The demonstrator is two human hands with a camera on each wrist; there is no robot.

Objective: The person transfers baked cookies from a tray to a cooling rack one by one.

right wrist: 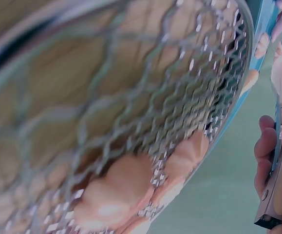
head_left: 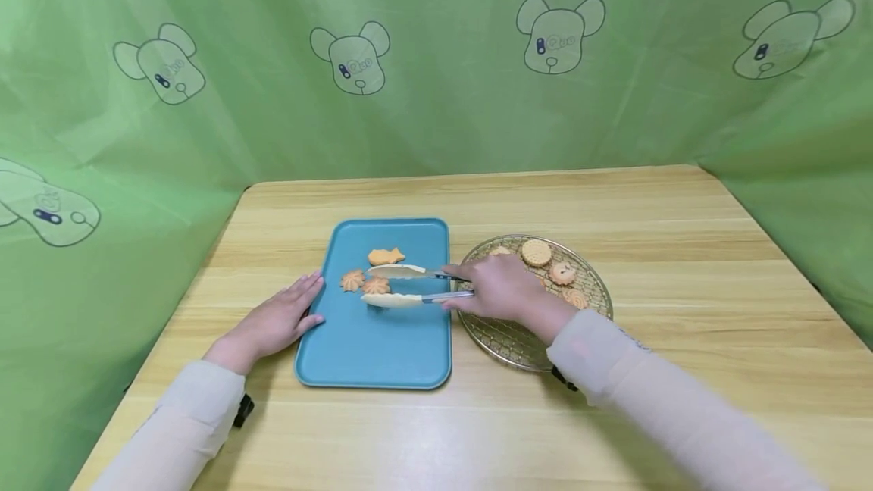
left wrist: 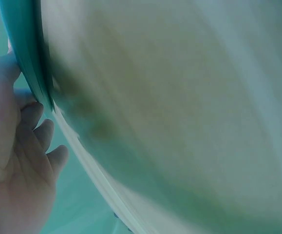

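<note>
My right hand (head_left: 501, 286) grips a pair of tongs (head_left: 402, 299) with cream tips and metal handles. The tips reach over a blue tray (head_left: 375, 351), either side of a flower-shaped cookie (head_left: 377, 286); whether they touch it I cannot tell. Beside that cookie lies a second flower-shaped cookie (head_left: 352, 280), and a fish-shaped cookie (head_left: 386, 256) is farther back on the tray. Fingers extended, my left hand (head_left: 280, 320) touches the tray's left edge, also seen against the tray rim (left wrist: 28, 48) in the left wrist view.
Right of the tray, a round wire rack (head_left: 505, 343) holds several cookies, including a round cookie (head_left: 536, 252) and a face-shaped cookie (head_left: 563, 273). My right hand covers part of it. Green curtains (head_left: 450, 127) surround the wooden table (head_left: 702, 286) at the back and sides.
</note>
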